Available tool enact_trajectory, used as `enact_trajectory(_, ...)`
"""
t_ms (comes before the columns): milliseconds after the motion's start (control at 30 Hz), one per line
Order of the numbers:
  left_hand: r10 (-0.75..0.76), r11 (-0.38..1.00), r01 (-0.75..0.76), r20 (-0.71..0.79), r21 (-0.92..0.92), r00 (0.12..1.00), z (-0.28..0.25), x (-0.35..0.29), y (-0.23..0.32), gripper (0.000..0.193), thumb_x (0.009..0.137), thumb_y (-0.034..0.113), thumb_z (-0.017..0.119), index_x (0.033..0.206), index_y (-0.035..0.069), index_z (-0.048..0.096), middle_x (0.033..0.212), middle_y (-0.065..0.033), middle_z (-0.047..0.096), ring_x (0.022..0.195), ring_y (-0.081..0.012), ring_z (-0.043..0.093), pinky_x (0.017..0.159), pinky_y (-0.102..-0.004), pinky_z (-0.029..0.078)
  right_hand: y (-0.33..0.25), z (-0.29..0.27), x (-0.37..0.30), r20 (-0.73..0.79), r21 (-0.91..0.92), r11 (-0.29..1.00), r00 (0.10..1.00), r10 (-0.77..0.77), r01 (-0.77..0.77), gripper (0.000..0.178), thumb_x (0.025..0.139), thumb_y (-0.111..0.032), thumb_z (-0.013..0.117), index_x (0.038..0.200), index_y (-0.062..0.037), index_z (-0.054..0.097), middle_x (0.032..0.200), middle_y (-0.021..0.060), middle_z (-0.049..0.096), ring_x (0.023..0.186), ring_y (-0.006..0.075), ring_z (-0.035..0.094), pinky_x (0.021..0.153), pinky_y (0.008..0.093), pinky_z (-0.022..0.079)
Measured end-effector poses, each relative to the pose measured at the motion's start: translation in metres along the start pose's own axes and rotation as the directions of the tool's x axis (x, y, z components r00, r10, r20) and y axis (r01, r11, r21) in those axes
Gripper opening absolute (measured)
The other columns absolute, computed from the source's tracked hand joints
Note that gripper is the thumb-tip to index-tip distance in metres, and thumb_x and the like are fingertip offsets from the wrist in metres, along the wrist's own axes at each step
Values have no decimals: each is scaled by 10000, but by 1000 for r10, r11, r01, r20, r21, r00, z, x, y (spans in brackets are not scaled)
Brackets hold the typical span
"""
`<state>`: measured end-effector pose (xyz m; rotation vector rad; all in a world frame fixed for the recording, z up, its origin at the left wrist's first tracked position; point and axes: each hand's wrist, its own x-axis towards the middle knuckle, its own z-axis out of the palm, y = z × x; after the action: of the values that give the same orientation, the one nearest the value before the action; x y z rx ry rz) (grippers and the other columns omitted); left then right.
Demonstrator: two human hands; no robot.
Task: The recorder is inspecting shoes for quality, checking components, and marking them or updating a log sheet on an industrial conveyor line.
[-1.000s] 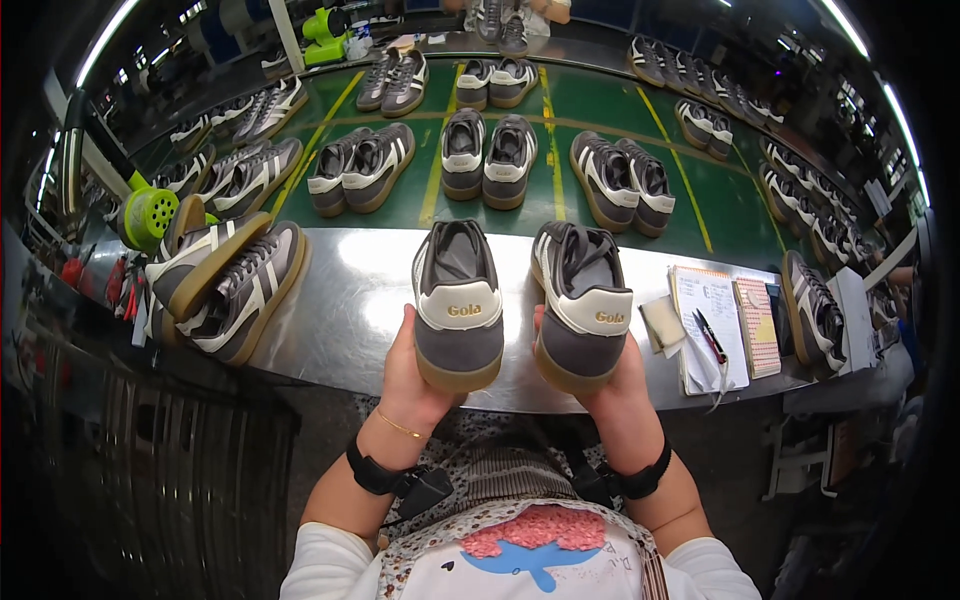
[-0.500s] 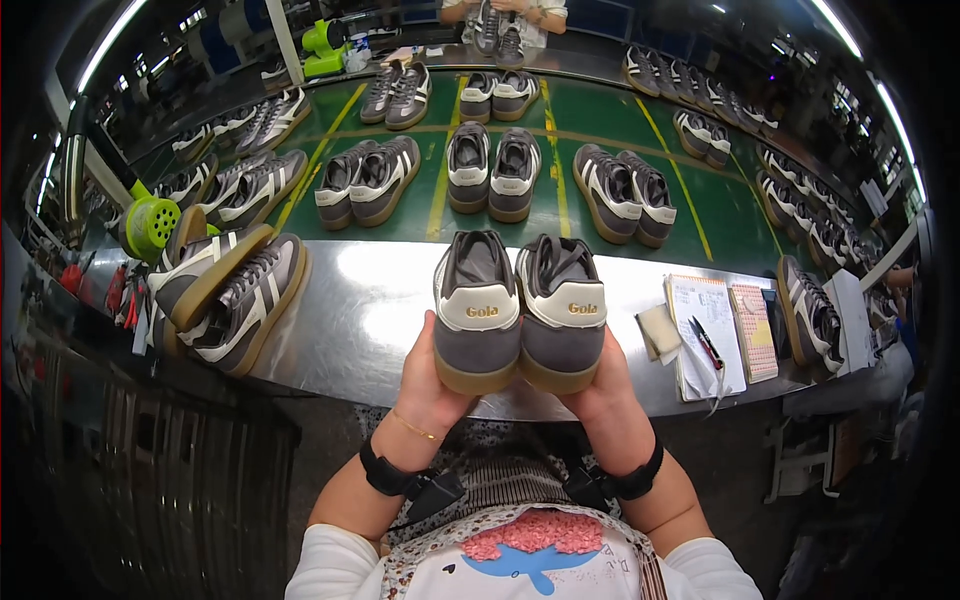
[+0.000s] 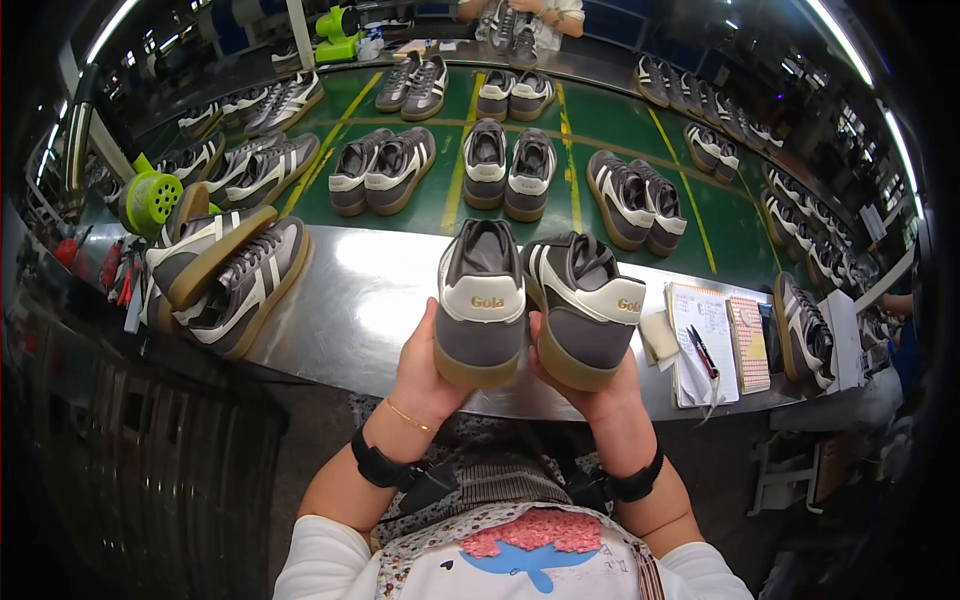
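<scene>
Two grey sneakers with white heel tabs and tan gum soles are held up before me, heels toward me. My left hand [image 3: 428, 368] is closed round the left sneaker [image 3: 478, 340] from its outer side and below. The right sneaker [image 3: 577, 350] rests in my right hand [image 3: 612, 392], whose thumb shows at the inner side of the heel. A gap parts the two shoes, and the right one is turned at an angle. Most fingers of both hands are hidden behind the shoes.
A metal bench [image 3: 345, 335] borders a green surface [image 3: 410, 222] bearing several sneaker pairs. Stacked sneakers [image 3: 250, 295] and a lime-green fan [image 3: 152, 203] are at left. Right are a notepad [image 3: 690, 365], a pen [image 3: 703, 352] and another sneaker [image 3: 803, 325]. A person [image 3: 548, 18] holds shoes across.
The right sneaker has moved away from the left one and turned, opening a gap between them. My right thumb now shows in that gap. The background has shifted slightly to the right.
</scene>
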<state>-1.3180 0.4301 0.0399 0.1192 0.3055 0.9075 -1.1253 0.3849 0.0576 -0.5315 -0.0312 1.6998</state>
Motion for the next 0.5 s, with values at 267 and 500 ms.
enact_trajectory(267,692,-209,-45,180,977,699,-49,-2,71,368,901,159,531,1215,-31,503,1142,-165,598,1054,-286,569,900,-346,440,-5,4,-16,134,275,956,989,69,-104,472,903,-399,413,1199,-37,476,1249,176,491,1157,294,496,970,427,288)
enact_trajectory(500,224,-542,-404,590,737,775,32,-46,46,683,698,170,752,1291,15,453,1322,-181,470,1234,-329,443,1021,-381,349,7,13,-15,162,244,960,982,100,-138,546,904,-420,420,1250,1,441,1247,187,500,1171,288,495,969,407,311)
